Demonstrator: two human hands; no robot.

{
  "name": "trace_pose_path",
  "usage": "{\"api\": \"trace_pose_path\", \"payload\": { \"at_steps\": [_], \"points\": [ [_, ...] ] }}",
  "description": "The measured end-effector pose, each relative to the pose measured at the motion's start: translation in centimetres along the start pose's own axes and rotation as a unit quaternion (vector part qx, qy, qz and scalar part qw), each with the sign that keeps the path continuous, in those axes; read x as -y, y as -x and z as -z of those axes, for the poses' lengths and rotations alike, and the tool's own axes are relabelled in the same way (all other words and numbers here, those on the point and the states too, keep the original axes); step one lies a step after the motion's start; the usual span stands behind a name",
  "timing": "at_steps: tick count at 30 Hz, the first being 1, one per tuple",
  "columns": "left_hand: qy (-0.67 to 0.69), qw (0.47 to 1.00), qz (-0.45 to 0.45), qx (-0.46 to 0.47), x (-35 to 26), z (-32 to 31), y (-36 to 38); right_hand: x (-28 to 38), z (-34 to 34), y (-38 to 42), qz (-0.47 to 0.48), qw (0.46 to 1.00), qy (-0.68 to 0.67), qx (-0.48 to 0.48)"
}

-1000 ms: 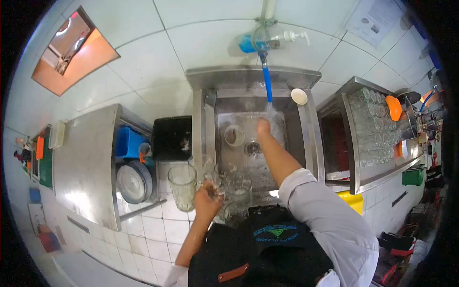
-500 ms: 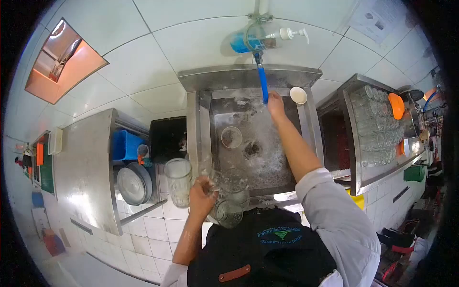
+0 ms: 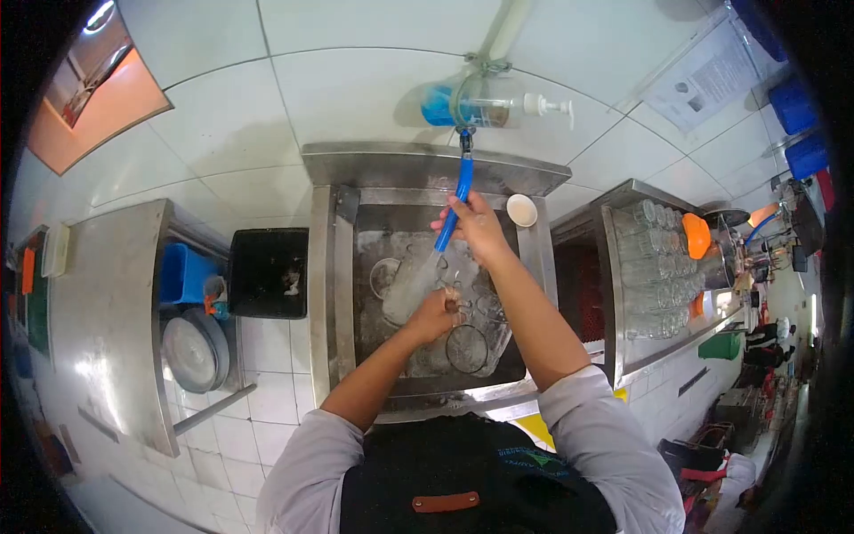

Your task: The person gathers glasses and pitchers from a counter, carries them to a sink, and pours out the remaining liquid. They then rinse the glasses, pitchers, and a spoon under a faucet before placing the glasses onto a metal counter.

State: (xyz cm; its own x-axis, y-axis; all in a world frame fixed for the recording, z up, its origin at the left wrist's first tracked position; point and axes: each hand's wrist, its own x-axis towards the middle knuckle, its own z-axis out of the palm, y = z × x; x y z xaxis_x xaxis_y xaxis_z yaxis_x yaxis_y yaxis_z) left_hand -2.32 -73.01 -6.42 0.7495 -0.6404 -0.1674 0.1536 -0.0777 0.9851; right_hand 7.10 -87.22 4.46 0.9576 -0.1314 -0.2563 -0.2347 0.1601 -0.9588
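Note:
My right hand (image 3: 480,233) is closed around the end of a blue hose (image 3: 463,182) that hangs from the wall tap. Water sprays from the hose over the steel sink (image 3: 322,294). Down in the sink, my left hand (image 3: 431,319) grips a cluster of clear glass mugs (image 3: 466,349), apparently by their handles. The mugs overlap and the spray blurs them, so their edges are hard to separate. A round glass (image 3: 384,278) lies at the left of the basin, partly behind the water.
A pale cup (image 3: 522,210) stands on the sink's back right corner. Rows of glasses (image 3: 654,271) fill the right-hand rack. A black bin (image 3: 269,272) and a steel table (image 3: 107,311) are on the left. A soap pump bottle (image 3: 498,103) is fixed to the wall.
My left hand has brought the glass mugs from the sink's front left edge into the basin. My right hand has turned the hose toward them, and water now sprays on the mugs.

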Motion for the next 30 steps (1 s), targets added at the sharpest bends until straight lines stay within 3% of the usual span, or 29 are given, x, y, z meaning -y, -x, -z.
{"api": "trace_pose_path", "payload": {
  "at_steps": [5, 7, 8, 10, 11, 14, 17, 19, 22, 24, 25, 28, 30],
  "points": [
    [0.026, 0.999, 0.032, 0.036, 2.7, -0.7, -0.9, -0.4, 0.2, -0.3, -0.016, 0.999, 0.046, 0.005],
    [0.065, 0.995, 0.062, 0.037, 2.0, -0.8, -0.7, -1.7, 0.7, -1.5, 0.042, 0.993, 0.114, -0.012],
    [0.022, 0.998, 0.039, 0.033, 1.6, -0.7, -0.6, -2.4, 1.1, -1.8, 0.071, 0.986, 0.147, -0.020],
    [-0.067, 0.997, -0.009, 0.022, 0.4, -0.1, -0.2, -1.1, 0.5, -0.8, 0.016, 0.997, 0.076, -0.006],
    [-0.084, 0.995, 0.018, 0.041, 0.4, 0.1, -0.2, -0.6, 0.2, -0.6, -0.011, 0.999, 0.040, 0.002],
    [-0.105, 0.988, 0.080, 0.083, 0.8, 0.4, -0.1, -1.3, 0.4, -1.1, 0.045, 0.994, 0.098, -0.009],
    [-0.064, 0.988, 0.114, 0.087, 1.7, 0.3, 0.3, -0.5, 0.0, -0.7, -0.014, 1.000, -0.012, 0.022],
    [-0.040, 0.984, 0.153, 0.079, 1.8, 0.3, 0.2, -1.8, 0.7, -1.7, 0.027, 0.998, 0.054, 0.031],
    [-0.235, 0.969, 0.028, 0.069, 1.9, 0.6, -1.3, -2.0, 1.0, -2.3, 0.071, 0.989, 0.125, 0.020],
    [-0.456, 0.870, 0.112, 0.150, 4.7, 1.2, -4.3, -1.7, 1.5, -1.8, 0.080, 0.987, 0.136, 0.017],
    [-0.555, 0.793, 0.149, 0.202, 6.1, 1.7, -5.6, -1.9, 2.0, -1.9, 0.093, 0.984, 0.151, 0.017],
    [-0.643, 0.664, 0.221, 0.311, 4.4, 1.5, -7.0, -1.7, 4.0, -2.6, 0.137, 0.953, 0.268, 0.034],
    [-0.665, 0.611, 0.263, 0.339, 3.4, 0.4, -7.6, -2.6, 4.9, -2.9, 0.171, 0.953, 0.245, 0.040]
  ]
}}
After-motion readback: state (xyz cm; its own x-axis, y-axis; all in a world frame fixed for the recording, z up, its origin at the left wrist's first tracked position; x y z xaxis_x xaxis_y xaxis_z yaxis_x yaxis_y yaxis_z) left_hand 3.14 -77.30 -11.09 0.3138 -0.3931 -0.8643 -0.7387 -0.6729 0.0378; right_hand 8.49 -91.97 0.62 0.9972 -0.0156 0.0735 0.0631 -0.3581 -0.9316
